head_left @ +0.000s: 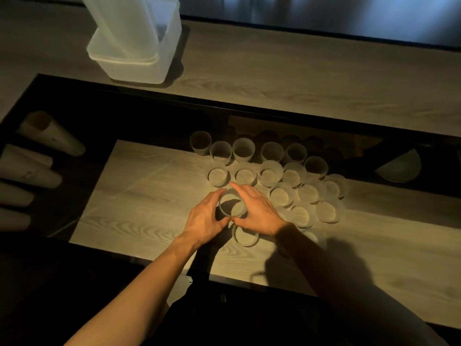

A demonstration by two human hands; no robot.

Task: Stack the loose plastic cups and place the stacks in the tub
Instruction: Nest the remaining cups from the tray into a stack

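Several translucent plastic cups (269,172) stand upright in a loose cluster on the table's glass top. Both of my hands hold one cup (231,204) at the cluster's near left side. My left hand (205,217) wraps its left wall; my right hand (254,211) grips its right rim, index finger stretched over the top. Another cup (245,236) stands just below my hands. A translucent plastic tub (149,58) sits on the floor at the far left, with a tall translucent piece leaning in it.
Stacks of cups (50,134) lie on their sides along the dark left part of the table. A pale bowl-like piece (401,168) rests at the right. The table's black frame (224,106) borders the glass top.
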